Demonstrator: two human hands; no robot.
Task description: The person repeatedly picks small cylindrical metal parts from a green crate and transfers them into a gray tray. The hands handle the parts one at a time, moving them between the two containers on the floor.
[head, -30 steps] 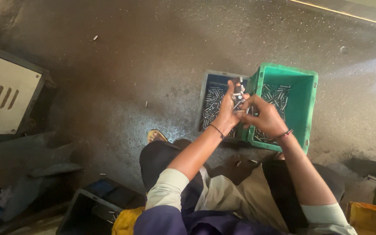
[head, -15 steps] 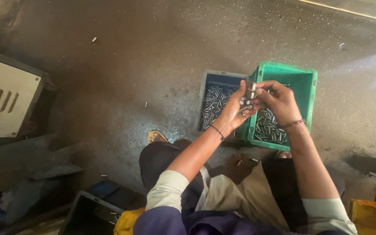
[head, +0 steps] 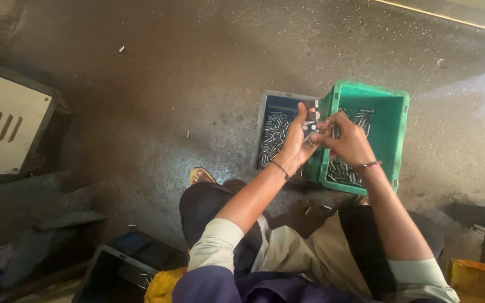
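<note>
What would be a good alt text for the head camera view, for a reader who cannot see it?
Seen from above, a seated person's left hand and right hand hold small metal parts together over a blue tray and a green crate, both holding small metal pins, on a dusty concrete floor.

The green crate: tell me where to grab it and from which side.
Grip the green crate by its top rim, probably best on the right wall, coming from above and the right. It sits open-topped on the floor with small metal pins inside. The blue tray crowds its left side, and the left hand and right hand work over that edge.
</note>
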